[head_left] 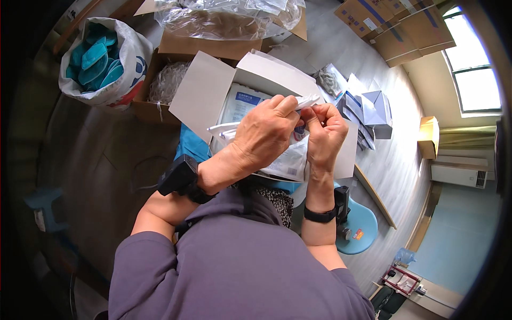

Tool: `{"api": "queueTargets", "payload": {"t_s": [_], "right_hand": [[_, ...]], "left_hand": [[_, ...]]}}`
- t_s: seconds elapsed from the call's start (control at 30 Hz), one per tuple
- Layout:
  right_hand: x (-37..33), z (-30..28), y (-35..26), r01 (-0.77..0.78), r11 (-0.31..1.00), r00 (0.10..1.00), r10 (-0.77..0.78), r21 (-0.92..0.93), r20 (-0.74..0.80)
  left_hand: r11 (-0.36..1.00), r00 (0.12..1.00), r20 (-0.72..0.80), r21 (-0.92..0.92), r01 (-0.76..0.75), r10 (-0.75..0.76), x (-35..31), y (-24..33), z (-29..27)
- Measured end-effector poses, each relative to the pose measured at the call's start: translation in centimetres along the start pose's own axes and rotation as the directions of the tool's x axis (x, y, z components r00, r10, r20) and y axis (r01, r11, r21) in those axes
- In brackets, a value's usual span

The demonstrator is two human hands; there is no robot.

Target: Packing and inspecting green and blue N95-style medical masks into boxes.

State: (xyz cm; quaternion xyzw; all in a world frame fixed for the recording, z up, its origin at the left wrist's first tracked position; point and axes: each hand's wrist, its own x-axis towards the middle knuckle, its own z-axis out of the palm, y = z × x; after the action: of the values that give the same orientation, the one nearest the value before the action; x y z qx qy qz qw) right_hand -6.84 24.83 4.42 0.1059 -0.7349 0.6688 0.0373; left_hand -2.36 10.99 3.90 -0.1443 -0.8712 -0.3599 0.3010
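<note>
Strands [308, 100] gripped by left hand [268, 129], pinched by right hand [326, 130] | box [277, 73] below hands | may be spilled if grip is loosened

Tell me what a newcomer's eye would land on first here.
Probably the left hand and right hand, together at a white item above the open white box at centre. Next, the white bag of teal pieces, upper left, and the bright window at upper right.
</note>
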Motion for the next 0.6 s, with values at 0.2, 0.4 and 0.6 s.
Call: {"api": "queueTargets", "payload": {"t_s": [0.2,0.4,0.6], "right_hand": [[3.9,-1.8,3.8,-0.084,0.996,0.977,0.075,-0.039,-0.198],[4.0,-2.9,-1.3,0.085,0.978,0.996,-0.088,-0.191,-0.005],[1.2,-2.2,-3.3,0.240,0.964,0.941,-0.200,-0.119,0.273]], "left_hand": [[0.976,0.976,0.012,-0.018,-0.217,0.217,-1.1,2.3,-2.0],[0.979,0.997,-0.070,-0.199,-0.031,0.017,-0.3,1.6,-3.9],[0.989,0.996,0.077,-0.136,0.053,-0.043,-0.6,0.1,-4.2]]}}
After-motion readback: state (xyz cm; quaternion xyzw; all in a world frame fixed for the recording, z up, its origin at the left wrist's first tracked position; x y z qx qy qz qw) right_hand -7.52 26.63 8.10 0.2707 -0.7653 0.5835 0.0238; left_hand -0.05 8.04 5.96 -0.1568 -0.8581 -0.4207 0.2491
